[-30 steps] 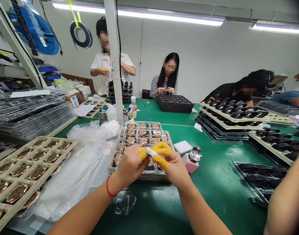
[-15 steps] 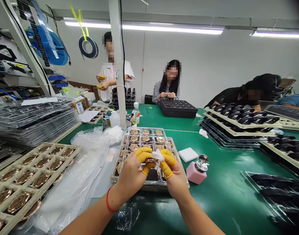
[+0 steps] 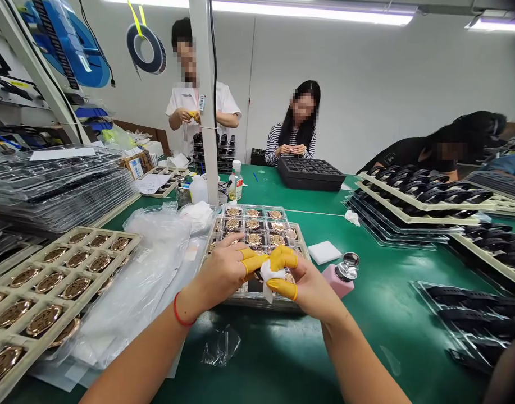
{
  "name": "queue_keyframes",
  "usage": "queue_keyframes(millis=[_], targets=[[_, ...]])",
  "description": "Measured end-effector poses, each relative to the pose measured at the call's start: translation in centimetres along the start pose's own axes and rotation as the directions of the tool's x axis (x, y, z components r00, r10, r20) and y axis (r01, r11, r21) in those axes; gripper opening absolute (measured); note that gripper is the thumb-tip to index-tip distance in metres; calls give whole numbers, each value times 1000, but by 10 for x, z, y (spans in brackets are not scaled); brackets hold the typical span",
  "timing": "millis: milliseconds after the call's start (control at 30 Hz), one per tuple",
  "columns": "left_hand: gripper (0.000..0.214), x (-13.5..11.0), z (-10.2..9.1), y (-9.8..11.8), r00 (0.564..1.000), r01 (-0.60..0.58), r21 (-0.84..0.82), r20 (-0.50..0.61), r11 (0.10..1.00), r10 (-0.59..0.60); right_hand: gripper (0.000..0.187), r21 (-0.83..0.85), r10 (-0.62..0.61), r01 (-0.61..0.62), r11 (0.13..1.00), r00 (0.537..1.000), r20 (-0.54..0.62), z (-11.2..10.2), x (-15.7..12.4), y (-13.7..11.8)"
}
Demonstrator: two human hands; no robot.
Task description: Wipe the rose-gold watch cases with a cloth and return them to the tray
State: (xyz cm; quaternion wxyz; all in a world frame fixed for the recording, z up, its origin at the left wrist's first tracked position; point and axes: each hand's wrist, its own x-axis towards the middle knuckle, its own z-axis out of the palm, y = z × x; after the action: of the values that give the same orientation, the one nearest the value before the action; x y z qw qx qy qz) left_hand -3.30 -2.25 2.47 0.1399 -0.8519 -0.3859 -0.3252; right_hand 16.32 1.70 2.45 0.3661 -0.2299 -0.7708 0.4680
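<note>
My left hand (image 3: 226, 266), in yellow finger cots, pinches a small rose-gold watch case, now mostly hidden by fingers and cloth. With yellow-covered thumb and fingers, my right hand (image 3: 305, 278) presses a crumpled white wipe (image 3: 270, 272) around that piece. Both hands are close together over the near part of a clear compartment tray (image 3: 263, 224), whose pockets carry more rose-gold watch cases. To the right of the tray stands a pink pump bottle (image 3: 338, 278) with a metal top, partly behind my right hand. A white square pad (image 3: 324, 252) lies behind the bottle.
At left, a cream tray (image 3: 133, 241) of rose-gold cases sits beside plastic bags (image 3: 156, 247) and stacked clear trays (image 3: 92, 196). A white post (image 3: 206, 112) rises behind my tray. Stacked trays of black watches (image 3: 425, 202) stand right. Several co-workers sit or stand across the green table (image 3: 387, 269).
My right hand has turned, wrapping the wipe further over the watch case and hiding it. My left fingers have shifted their hold. The camera view has tilted down slightly.
</note>
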Motion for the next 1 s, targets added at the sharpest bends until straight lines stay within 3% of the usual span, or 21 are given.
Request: queue_keyframes(millis=[233, 400, 500, 567, 633, 700, 733, 800, 900, 1000], targets=[[16, -1, 7, -2, 990, -80, -319, -138, 944, 37, 14, 76, -81, 75, 994, 993, 83, -8, -6, -6], [20, -2, 10, 0, 994, -28, -414, -104, 910, -17, 13, 87, -69, 62, 994, 994, 81, -8, -8, -8], [27, 0, 11, 6, 987, 59, -529, -98, 846, -130, 16, 147, -17, 6, 989, 997, 78, -12, -9, -10], [34, 1, 12, 13, 964, 186, -657, -21, 731, -265, 18, 172, 31, -34, 985, 999, 19, -15, -10, -13], [40, 3, 12, 21, 910, 344, -768, 131, 541, -392, 17, 175, 77, -64, 983, 994, -73, -17, -10, -15], [44, 4, 11, 28, 850, 450, -809, 258, 378, -459, 21, 182, 123, -98, 978, 983, -135, -16, -10, -16], [46, 4, 10, 31, 834, 472, -811, 285, 345, -473, 24, 187, 144, -116, 976, 979, -145, -14, -10, -16], [48, 5, 6, 35, 829, 497, -783, 301, 373, -472, 27, 183, 169, -142, 973, 976, -136, -8, -9, -14], [54, 5, 1, 40, 846, 510, -704, 307, 495, -435, 21, 192, 142, -116, 975, 981, -130, 1, -7, -10], [57, 5, -4, 43, 841, 535, -660, 359, 528, -404, 31, 224, 101, -71, 972, 987, -124, 5, -6, -7]])
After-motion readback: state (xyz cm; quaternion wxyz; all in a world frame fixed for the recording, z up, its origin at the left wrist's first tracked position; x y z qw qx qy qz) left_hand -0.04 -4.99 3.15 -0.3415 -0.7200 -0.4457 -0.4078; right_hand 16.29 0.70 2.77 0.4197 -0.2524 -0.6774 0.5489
